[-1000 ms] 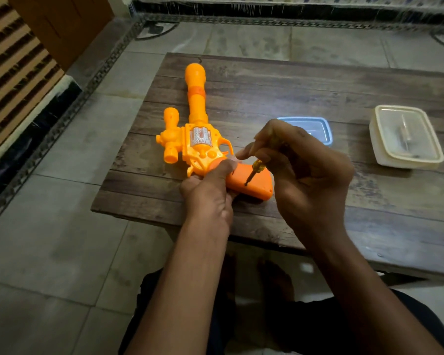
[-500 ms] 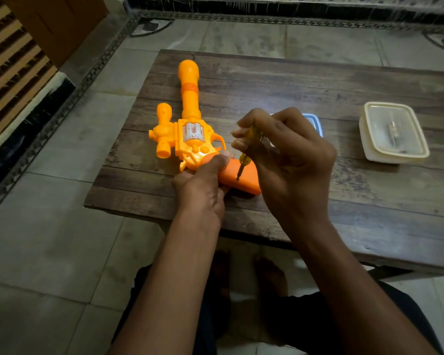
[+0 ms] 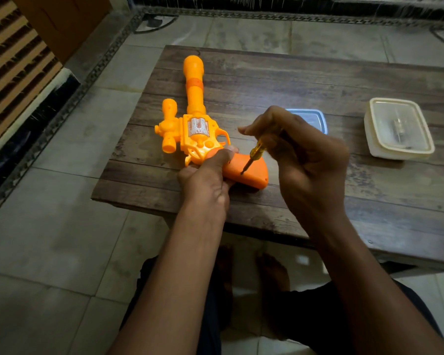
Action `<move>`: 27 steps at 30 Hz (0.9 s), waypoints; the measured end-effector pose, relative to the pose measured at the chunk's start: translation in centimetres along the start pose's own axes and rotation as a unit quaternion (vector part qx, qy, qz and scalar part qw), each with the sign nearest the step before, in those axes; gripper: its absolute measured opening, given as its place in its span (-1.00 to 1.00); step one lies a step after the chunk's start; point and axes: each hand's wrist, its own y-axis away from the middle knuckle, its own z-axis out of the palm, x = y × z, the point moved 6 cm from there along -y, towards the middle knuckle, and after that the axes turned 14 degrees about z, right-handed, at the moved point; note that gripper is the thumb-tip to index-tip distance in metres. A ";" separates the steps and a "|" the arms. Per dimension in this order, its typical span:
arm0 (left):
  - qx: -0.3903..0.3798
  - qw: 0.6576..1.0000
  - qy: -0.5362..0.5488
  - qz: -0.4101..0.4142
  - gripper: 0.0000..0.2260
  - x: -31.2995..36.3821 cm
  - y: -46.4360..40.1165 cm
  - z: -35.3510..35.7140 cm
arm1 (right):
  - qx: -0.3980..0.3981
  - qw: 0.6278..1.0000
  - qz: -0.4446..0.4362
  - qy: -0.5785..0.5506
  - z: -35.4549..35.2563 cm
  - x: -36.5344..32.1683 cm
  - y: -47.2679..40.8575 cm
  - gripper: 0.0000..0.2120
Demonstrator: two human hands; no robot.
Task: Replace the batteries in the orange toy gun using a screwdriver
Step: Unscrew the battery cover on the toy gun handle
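Observation:
The orange toy gun (image 3: 194,124) lies flat on the wooden table (image 3: 318,80), barrel pointing away from me, darker orange grip toward the near edge. My left hand (image 3: 207,179) presses the gun down where the grip meets the body, thumb on top. My right hand (image 3: 300,152) holds a small yellow-handled screwdriver (image 3: 254,156), tilted, its tip touching the upper face of the grip. Most of the screwdriver's handle is hidden inside my fingers.
A blue-rimmed lid (image 3: 315,119) lies on the table behind my right hand. A cream plastic container (image 3: 400,129) with small metal items inside stands at the right. The table's near edge is close to my wrists; tiled floor lies to the left.
My right hand has lifted a little and its fingers have shifted on the screwdriver, showing more of the shaft. The tip stays on the grip. My left hand keeps its hold.

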 end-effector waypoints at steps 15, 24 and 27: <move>-0.009 1.000 -0.017 -0.018 -0.53 0.3 0.3 0.0 | 0.009 0.999 -0.035 0.010 1.5 -1.2 0.3 -0.68; 0.006 1.000 0.005 -0.019 -0.53 0.2 0.4 0.1 | 0.077 0.994 -0.042 0.058 0.5 -0.9 0.7 -0.91; 0.007 1.000 0.000 -0.020 -0.47 0.2 0.4 0.1 | 0.065 0.997 -0.025 0.038 0.6 -0.6 0.4 -0.87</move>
